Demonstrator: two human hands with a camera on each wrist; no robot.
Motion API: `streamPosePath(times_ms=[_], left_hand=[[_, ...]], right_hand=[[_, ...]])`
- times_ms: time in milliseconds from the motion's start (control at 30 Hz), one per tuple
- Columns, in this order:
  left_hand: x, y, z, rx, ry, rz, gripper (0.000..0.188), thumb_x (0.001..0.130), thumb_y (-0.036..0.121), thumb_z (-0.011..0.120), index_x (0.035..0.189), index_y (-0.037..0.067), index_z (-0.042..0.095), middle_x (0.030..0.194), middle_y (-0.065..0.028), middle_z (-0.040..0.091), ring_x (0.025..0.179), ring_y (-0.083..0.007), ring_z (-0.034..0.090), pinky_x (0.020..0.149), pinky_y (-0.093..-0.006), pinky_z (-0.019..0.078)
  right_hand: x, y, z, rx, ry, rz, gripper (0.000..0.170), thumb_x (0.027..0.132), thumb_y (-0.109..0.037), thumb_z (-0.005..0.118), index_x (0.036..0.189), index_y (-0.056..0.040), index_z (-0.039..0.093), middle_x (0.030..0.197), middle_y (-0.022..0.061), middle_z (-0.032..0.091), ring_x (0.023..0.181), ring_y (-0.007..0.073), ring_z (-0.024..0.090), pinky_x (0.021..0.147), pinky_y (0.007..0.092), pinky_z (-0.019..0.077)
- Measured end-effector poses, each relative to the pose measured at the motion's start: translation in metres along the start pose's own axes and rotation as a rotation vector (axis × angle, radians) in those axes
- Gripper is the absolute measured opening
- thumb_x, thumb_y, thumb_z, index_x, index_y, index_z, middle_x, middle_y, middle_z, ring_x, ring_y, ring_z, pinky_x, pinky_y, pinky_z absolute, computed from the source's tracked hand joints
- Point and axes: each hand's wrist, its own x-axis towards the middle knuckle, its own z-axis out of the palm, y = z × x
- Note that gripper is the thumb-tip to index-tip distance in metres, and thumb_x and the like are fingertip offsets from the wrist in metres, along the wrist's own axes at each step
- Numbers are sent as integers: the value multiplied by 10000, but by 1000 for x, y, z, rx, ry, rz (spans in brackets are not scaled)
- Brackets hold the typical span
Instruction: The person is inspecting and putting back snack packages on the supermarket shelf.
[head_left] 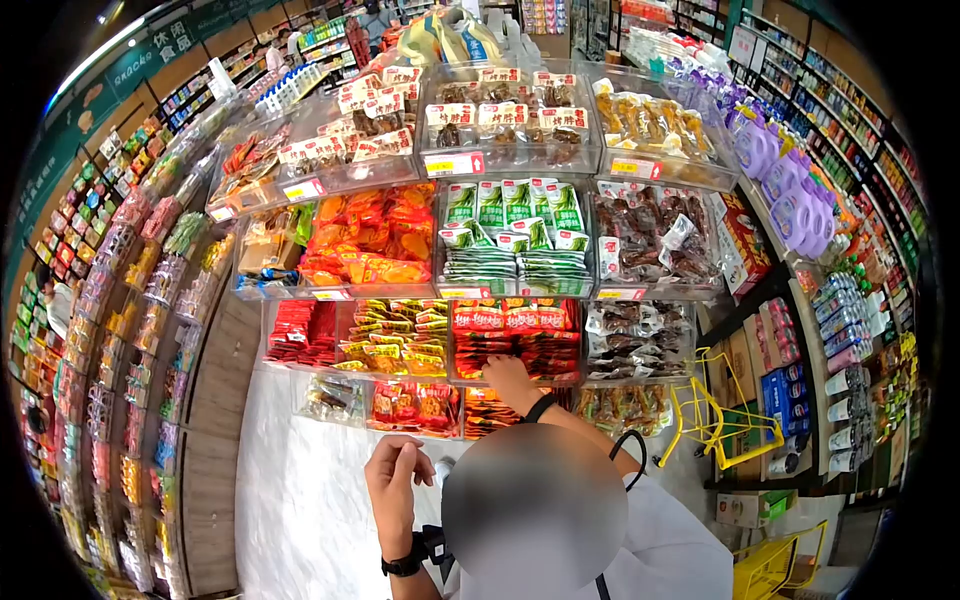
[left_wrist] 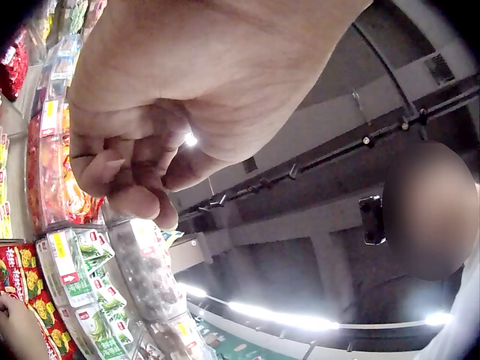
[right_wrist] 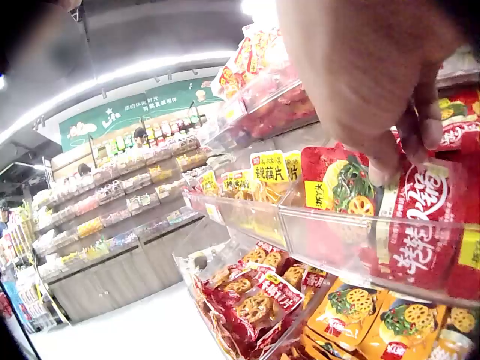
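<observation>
My right hand reaches into a clear bin of red snack packets on a tiered display. In the right wrist view its bent fingers pinch the top edge of a red packet, which stands upright behind the bin's clear front wall. A red packet picturing lotus root slices leans just beside it. My left hand is raised in front of the lower bins, holding nothing. The left wrist view shows its fingers loosely curled, away from the packets.
Green packets fill the tier above, beside orange packets and dark vacuum packs. Yellow packets lie left of the red ones. Yellow wire racks stand at the right. A long snack shelf runs along the left.
</observation>
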Motion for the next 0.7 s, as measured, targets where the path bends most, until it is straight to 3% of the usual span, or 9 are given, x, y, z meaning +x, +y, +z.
streamPosePath(times_ms=[167,267,300,433,567,633,700], left_hand=[[-1,2,6,11,23,24,173,985,160,494,910,23,567,605,-53,572,501,-106,485,492,-233,352],[-2,3,3,9,29,35,176,988,166,497,913,23,566,611,-58,576,505,-107,488,492,-232,352],[-2,3,2,11,30,45,178,989,170,499,914,22,566,614,-60,577,507,-109,490,492,-232,353],[-5,1,-1,-11,60,29,177,990,174,503,920,23,563,613,-63,571,509,-111,493,495,-232,354],[-9,0,-4,-15,84,50,172,989,173,506,928,21,560,608,-61,556,508,-111,489,497,-237,370],[-12,3,-3,22,92,67,176,990,178,508,928,20,555,600,-51,541,504,-111,480,496,-241,377],[-14,-1,-4,52,100,124,181,989,184,515,923,20,552,584,-38,519,499,-112,477,496,-236,372]], right_hand=[[0,5,12,-51,125,-71,103,795,-80,664,849,3,692,910,150,646,859,299,648,662,408,576],[-5,13,-14,380,-20,62,193,901,-167,601,900,26,613,951,162,607,899,329,622,702,448,543],[-4,16,-41,377,-17,58,193,901,-167,601,900,26,613,951,162,607,899,329,622,702,448,543],[14,45,-131,612,399,66,166,922,-122,588,909,43,588,905,184,570,782,358,574,720,455,508],[43,85,-189,418,887,29,117,883,-39,588,942,61,604,933,175,587,904,355,567,835,445,480],[64,111,-189,252,1027,102,124,835,-60,620,878,53,649,992,195,605,963,386,568,877,481,459],[81,136,-172,342,936,203,134,772,-101,651,777,30,679,1042,245,612,1008,428,566,880,523,449]])
